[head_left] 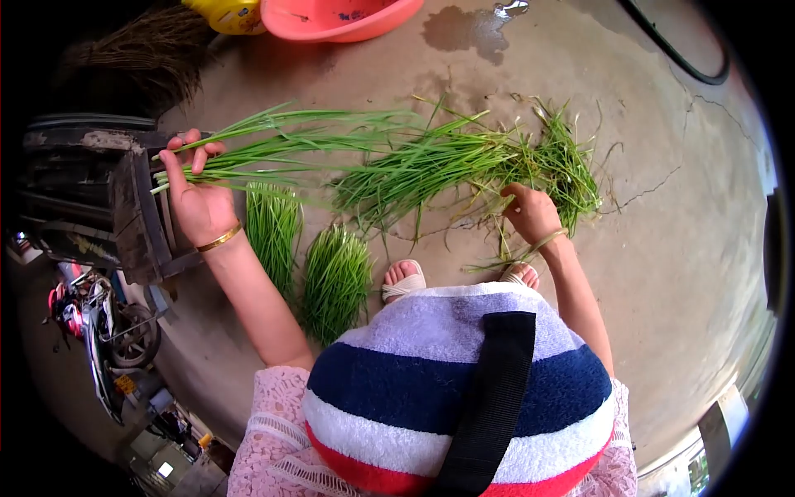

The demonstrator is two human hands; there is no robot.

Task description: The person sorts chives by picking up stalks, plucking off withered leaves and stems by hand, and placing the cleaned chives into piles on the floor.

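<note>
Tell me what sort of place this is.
Probably a household yard or covered porch: a bare, cracked floor, a parked motorbike at the left, and a pink basin near what looks like a twig broom.

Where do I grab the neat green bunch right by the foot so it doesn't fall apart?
Grip the bunch just behind its pale ends, coming from straight above. It lies flat on the floor with its stalks side by side, so fingers down both long sides should squeeze them together.
</note>
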